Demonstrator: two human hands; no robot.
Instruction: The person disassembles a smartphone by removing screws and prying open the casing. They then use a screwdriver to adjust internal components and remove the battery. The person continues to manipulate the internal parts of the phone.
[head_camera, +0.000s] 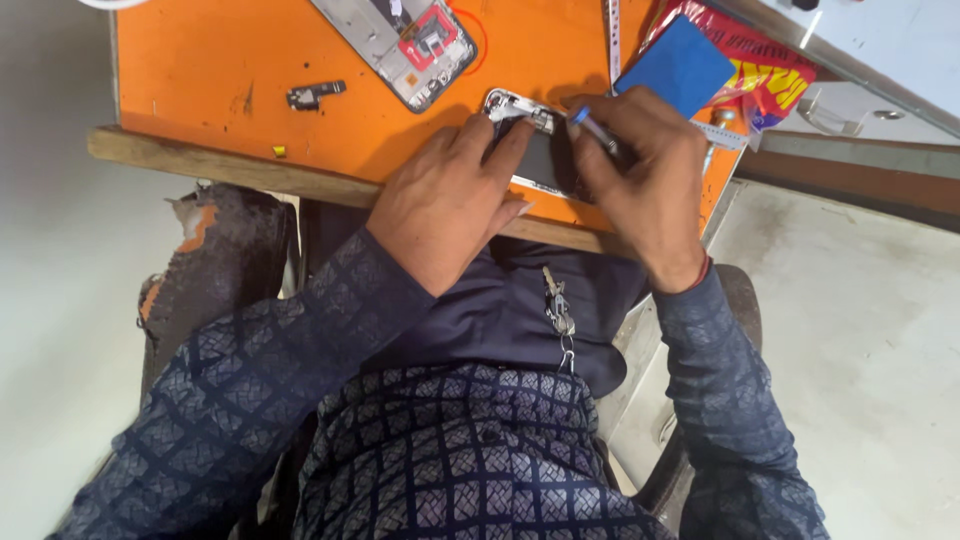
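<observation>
An opened phone (540, 150) with a dark battery and a silver frame lies on the orange tabletop (250, 70) near its front edge. My left hand (445, 200) rests on the phone's left side, fingers pressing it down. My right hand (640, 185) grips a thin tool with a blue tip (590, 125), angled down onto the phone's upper part. My hands hide much of the phone.
A second phone frame with a red part (405, 40) lies at the top middle. A small dark metal piece (315, 94) sits to the left. A blue card (675, 65) lies on a red and yellow packet (765, 70). A torn seat (215, 260) stands lower left.
</observation>
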